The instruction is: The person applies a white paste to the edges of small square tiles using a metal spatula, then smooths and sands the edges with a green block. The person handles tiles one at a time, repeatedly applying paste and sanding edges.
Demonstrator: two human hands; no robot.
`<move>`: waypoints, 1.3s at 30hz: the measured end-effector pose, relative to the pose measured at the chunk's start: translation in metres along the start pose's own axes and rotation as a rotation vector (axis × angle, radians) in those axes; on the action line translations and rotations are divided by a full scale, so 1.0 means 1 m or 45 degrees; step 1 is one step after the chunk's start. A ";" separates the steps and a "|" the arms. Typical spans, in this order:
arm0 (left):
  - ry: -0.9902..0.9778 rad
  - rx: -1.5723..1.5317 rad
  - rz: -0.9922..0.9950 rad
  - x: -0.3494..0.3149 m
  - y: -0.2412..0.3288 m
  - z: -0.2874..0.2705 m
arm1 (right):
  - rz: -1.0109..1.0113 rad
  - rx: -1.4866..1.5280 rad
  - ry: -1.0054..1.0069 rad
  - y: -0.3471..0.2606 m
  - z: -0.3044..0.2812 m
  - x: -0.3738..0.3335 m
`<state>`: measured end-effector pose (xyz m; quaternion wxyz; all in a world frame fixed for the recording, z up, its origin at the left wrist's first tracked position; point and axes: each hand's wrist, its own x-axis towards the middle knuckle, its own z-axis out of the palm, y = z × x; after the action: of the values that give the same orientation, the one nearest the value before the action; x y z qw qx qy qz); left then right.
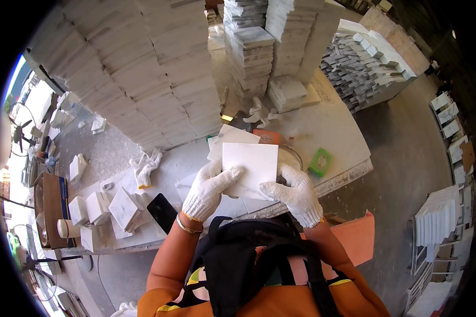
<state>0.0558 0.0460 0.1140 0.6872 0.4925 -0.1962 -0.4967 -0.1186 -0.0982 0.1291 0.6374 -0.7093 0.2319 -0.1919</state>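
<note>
Between my two gloved hands I hold a square white marble tile (pixel 250 164) above the near edge of the worktable. My left hand (pixel 207 186), in a white knitted glove, grips the tile's left side with the thumb on its face. On the opposite side my right hand (pixel 297 193), gloved the same way, closes on the lower right corner. Behind the held tile, more white tiles (pixel 239 136) lie at an angle on the table, partly covered. A black phone (pixel 162 212) rests to the left of my left forearm.
Tall stacks of marble tiles (pixel 137 68) rise at the back. Loose tile blocks (pixel 126 209) and a cardboard box (pixel 48 208) are at left. A white glove (pixel 145 169), a green object (pixel 320 162) and an orange box (pixel 266 137) lie on the table. Racks of tiles (pixel 438 216) stand far right.
</note>
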 end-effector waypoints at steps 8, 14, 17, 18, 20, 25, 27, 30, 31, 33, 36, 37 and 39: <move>-0.059 -0.103 -0.068 -0.017 -0.012 0.005 | -0.042 0.078 0.094 -0.006 -0.015 0.014; -0.065 -0.155 -0.088 -0.023 -0.023 0.007 | 0.110 0.234 0.159 0.003 -0.031 0.018; -0.092 -0.190 -0.109 -0.025 -0.024 0.010 | 0.145 0.254 0.125 0.005 -0.035 0.012; -0.104 -0.201 -0.117 -0.025 -0.024 0.012 | 0.157 0.260 0.130 0.006 -0.036 0.010; -0.116 -0.213 -0.131 -0.024 -0.026 0.012 | 0.180 0.274 0.137 0.006 -0.035 0.007; -0.145 -0.238 -0.155 -0.021 -0.033 0.011 | 0.168 0.240 0.144 0.003 -0.036 0.002; -0.142 -0.241 -0.167 -0.020 -0.036 0.011 | 0.126 0.245 0.151 0.005 -0.036 0.000; -0.158 -0.241 -0.167 -0.018 -0.041 0.013 | 0.055 0.286 0.155 0.008 -0.036 -0.002; -0.159 -0.246 -0.186 -0.018 -0.042 0.013 | 0.069 0.320 0.129 0.005 -0.038 -0.004; -0.160 -0.255 -0.223 -0.017 -0.045 0.014 | 0.106 0.350 0.100 -0.004 -0.039 -0.007; -0.198 -0.286 -0.225 -0.014 -0.052 0.015 | 0.172 0.302 0.102 -0.012 -0.038 -0.010; -0.211 -0.302 -0.235 -0.013 -0.054 0.015 | 0.191 0.261 0.112 -0.012 -0.039 -0.010; -0.238 -0.334 -0.255 -0.012 -0.058 0.015 | 0.198 0.202 0.121 -0.012 -0.039 -0.011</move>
<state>0.0112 0.0478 0.0729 0.6716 0.3674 -0.1427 -0.6274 -0.1488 -0.1224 0.1458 0.6928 -0.6266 0.3003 -0.1928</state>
